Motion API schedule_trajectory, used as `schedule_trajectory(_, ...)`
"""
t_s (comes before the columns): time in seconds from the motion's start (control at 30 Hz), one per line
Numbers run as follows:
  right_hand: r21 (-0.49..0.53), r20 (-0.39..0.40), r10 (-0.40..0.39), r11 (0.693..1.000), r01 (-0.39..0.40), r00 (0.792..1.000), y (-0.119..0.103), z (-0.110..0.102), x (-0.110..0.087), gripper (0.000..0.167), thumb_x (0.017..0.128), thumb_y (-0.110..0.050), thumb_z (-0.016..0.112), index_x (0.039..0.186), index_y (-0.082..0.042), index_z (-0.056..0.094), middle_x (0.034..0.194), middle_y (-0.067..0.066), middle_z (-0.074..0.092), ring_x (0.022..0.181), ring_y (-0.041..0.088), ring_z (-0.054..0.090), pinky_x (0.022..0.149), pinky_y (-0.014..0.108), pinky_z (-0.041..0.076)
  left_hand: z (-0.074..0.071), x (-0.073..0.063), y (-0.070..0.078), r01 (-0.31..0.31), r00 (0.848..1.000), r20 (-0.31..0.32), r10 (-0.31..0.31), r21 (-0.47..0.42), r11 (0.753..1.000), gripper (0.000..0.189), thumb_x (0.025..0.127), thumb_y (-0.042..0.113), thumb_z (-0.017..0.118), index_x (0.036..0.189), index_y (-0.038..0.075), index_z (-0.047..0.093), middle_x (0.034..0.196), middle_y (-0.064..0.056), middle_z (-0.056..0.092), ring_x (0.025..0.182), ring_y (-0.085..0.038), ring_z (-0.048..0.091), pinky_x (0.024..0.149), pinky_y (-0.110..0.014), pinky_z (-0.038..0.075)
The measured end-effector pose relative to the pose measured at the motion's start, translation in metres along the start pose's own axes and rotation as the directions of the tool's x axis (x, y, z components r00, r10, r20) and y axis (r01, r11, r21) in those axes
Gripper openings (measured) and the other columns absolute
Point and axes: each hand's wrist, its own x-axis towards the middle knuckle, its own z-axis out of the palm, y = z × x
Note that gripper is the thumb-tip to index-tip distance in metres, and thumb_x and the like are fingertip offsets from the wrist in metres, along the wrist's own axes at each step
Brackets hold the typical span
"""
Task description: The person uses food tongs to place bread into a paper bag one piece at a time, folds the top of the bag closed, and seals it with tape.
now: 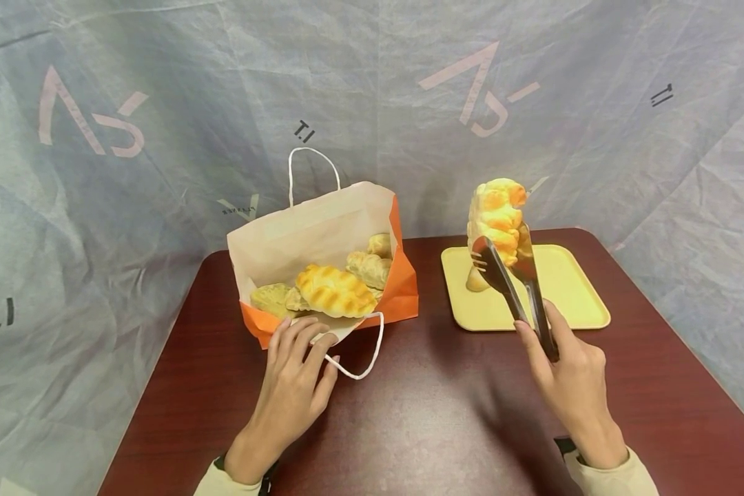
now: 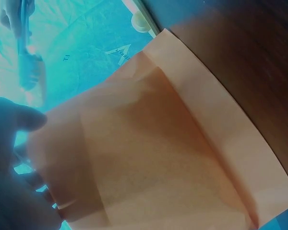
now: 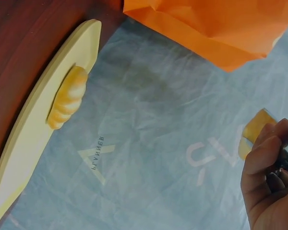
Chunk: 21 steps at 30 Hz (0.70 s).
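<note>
On the left of the table lies an orange paper bag [image 1: 399,296], its mouth facing me, with several breads inside, among them a golden ridged bread [image 1: 335,291]. My left hand [image 1: 297,372] grips the bag's front rim near the white cord handle [image 1: 372,358]; in the left wrist view the thumb [image 2: 31,117] is at the paper edge. My right hand [image 1: 573,372] holds dark tongs [image 1: 536,303]. Pinched in their tips, a ridged bread [image 1: 499,213] hangs upright above the yellow tray [image 1: 570,282]. A croissant-shaped roll [image 3: 68,98] lies on that tray, partly hidden in the head view.
The dark red-brown table [image 1: 409,427] has rounded back corners. Behind it hangs a wrinkled grey sheet [image 1: 347,83] with printed letters. The bag's second handle [image 1: 313,150] stands up at its back rim. A gap of tabletop separates bag and tray.
</note>
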Motion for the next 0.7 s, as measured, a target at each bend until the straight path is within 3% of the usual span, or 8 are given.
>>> schedule_trajectory(0.1,0.005,-0.012,-0.004,1.000,0.004,1.000,-0.002,0.000,0.002,0.061,0.100,-0.051,0.051,0.116,0.007,0.064,0.053,-0.006,0.042,0.044,-0.003,0.029,0.037,0.019,0.024,0.000,0.000,0.000,0.001,1.000,-0.001,-0.001,0.003,1.000,0.029,0.103,0.025,0.045,0.105,0.005,0.064,0.114,-0.014,0.062,0.117,-0.038,0.053,0.112,-0.058,0.025)
schedule_trajectory(0.7,0.087,-0.076,-0.054,0.994,0.061,0.996,-0.024,0.002,0.024,0.059,0.099,-0.047,0.056,0.114,0.010,0.066,0.054,-0.003,0.048,0.046,-0.002,0.033,0.039,0.016,0.028,-0.001,0.001,0.000,-0.004,1.000,0.006,0.004,0.013,1.000,0.029,0.104,0.026,0.044,0.105,0.005,0.064,0.114,-0.013,0.061,0.117,-0.038,0.053,0.109,-0.060,0.027)
